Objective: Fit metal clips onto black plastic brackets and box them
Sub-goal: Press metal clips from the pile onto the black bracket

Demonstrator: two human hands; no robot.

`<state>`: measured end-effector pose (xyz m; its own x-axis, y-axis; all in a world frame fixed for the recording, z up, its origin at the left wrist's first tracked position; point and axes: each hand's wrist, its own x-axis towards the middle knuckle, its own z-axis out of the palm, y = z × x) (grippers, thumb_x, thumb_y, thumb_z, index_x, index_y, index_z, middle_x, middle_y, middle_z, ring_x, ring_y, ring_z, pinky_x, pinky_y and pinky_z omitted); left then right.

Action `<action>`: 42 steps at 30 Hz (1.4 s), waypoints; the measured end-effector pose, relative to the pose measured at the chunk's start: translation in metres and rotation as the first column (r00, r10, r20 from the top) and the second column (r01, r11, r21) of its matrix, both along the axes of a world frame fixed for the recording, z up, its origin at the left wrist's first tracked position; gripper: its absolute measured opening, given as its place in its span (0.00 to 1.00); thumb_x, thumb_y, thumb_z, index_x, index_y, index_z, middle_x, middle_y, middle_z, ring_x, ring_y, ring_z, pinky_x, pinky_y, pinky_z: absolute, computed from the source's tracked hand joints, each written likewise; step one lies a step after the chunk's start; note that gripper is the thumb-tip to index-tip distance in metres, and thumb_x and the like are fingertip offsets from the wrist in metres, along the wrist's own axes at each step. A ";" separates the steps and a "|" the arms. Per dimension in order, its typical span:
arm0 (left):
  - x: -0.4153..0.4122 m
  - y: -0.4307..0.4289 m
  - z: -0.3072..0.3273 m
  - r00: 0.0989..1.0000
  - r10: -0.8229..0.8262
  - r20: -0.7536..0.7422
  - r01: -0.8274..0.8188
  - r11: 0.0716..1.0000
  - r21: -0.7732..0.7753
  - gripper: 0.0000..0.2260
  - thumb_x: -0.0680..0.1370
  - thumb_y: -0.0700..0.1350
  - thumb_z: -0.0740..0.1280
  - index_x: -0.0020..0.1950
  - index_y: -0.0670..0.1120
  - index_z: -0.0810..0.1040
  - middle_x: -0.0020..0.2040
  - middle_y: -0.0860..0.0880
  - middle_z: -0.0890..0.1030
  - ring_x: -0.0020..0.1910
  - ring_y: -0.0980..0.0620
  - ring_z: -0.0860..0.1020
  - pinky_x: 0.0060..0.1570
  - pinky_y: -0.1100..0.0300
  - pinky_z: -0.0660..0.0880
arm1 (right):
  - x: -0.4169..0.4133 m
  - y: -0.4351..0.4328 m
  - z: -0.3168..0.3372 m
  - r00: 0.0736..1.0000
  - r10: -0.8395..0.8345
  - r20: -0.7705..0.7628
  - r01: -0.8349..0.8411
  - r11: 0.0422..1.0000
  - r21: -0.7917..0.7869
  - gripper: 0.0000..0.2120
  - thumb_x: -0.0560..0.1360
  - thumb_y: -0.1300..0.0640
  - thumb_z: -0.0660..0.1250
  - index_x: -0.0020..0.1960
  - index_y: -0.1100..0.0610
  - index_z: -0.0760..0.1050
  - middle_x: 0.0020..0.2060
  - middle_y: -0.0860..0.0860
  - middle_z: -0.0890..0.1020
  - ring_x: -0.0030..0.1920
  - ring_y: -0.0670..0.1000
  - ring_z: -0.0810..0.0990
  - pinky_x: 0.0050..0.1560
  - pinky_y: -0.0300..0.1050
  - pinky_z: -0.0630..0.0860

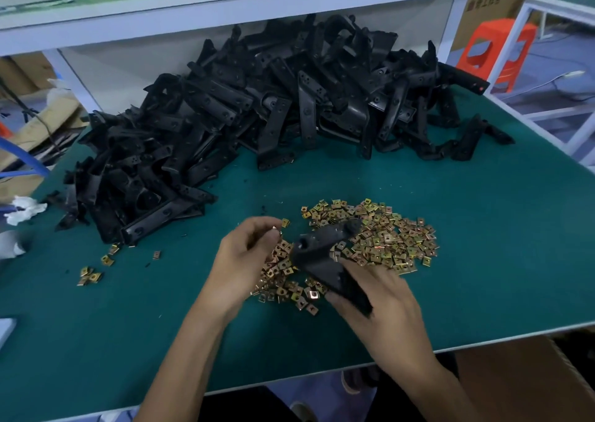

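On my remote feed, two bare hands work at the near middle of a green-topped table (483, 228). The right hand (383, 309) grips one black bracket (325, 254) by its near end, fingers curled round it and thumb along its left side. The bracket's far end tilts up and away over the pile of clips (386, 238).

Just left of the bracket, the left hand (248, 257) has its fingers curled in, with thumb and fingertips pinching a small metal clip (276, 230). The clip is close to the bracket, but I cannot tell whether the two touch.

The gold-coloured clips lie loose in a broad patch beneath and to the right of both hands. A smaller scatter of clips (91, 275) sits well apart at the near left.

Along the far side, a big heap of brackets (257, 106) runs from the left edge across to the right, stacked against the white shelf frame (225, 0). Crumpled white paper (24, 209) lies at the table's left edge. An orange stool (495, 51) stands beyond the far right corner, and a cardboard box (515, 373) sits below the near right edge.
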<state>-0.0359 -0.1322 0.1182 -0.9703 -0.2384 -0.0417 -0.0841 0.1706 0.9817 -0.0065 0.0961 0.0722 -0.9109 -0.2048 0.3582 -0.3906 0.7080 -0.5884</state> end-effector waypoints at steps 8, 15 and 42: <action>0.022 0.005 0.031 0.993 -0.064 -0.101 0.074 0.992 0.099 0.14 0.79 0.35 0.68 0.50 0.53 0.87 0.43 0.51 0.84 0.44 0.57 0.78 0.48 0.65 0.75 | 0.002 0.000 -0.016 0.984 0.060 -0.168 -0.035 0.989 0.147 0.23 0.77 0.43 0.69 0.70 0.48 0.76 0.50 0.46 0.81 0.47 0.52 0.76 0.46 0.48 0.71; 0.027 0.013 0.023 0.995 -0.077 -0.063 0.074 0.997 -0.037 0.18 0.79 0.32 0.67 0.48 0.55 0.86 0.44 0.53 0.86 0.43 0.62 0.80 0.46 0.72 0.73 | 0.002 0.000 -0.019 0.984 0.073 -0.161 -0.045 0.984 0.171 0.24 0.76 0.43 0.68 0.70 0.46 0.75 0.51 0.45 0.80 0.47 0.51 0.74 0.45 0.48 0.69; 0.037 0.013 0.013 0.995 0.055 -0.086 -0.061 0.995 -0.073 0.15 0.78 0.33 0.69 0.46 0.53 0.87 0.30 0.58 0.80 0.28 0.63 0.72 0.32 0.73 0.68 | 0.002 -0.001 -0.016 0.987 0.107 -0.122 -0.084 0.980 0.180 0.24 0.77 0.42 0.66 0.72 0.43 0.70 0.52 0.43 0.80 0.46 0.52 0.75 0.43 0.49 0.70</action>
<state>0.0006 -0.1195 0.1314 -0.9540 -0.2938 0.0596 -0.0137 0.2414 0.9703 -0.0048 0.0952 0.0559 -0.8319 -0.3582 0.4239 -0.5266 0.7505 -0.3993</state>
